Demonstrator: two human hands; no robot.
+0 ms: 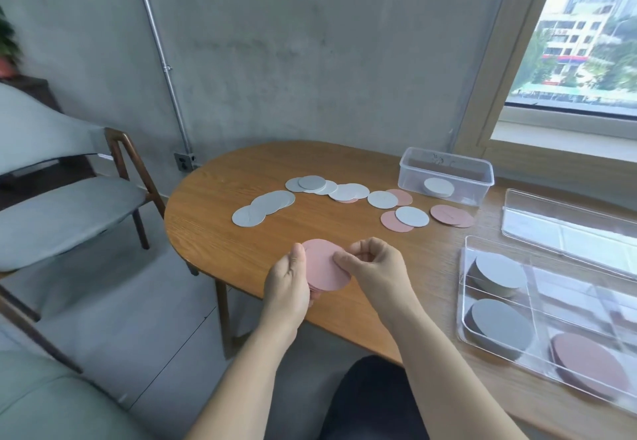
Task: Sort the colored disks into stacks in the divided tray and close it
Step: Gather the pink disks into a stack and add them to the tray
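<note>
My left hand [287, 284] grips a small stack of pink disks [324, 267] from below and the left, above the table's near edge. My right hand [374, 264] pinches the right edge of the top pink disk with thumb and curled fingers. Several white disks [272, 203] and pink disks [450, 215] lie spread in an arc on the wooden table [213, 233]. The clear divided tray [463, 305] at the right holds two grey stacks [501, 273] and a dark pink stack [591, 360]. Its clear lid [565, 226] lies behind it.
A clear plastic box [444, 177] with one white disk inside stands at the back right of the table. A wooden chair [69, 208] with a grey seat stands to the left. A window fills the right wall. My dark-clothed knee [372, 401] is under the table edge.
</note>
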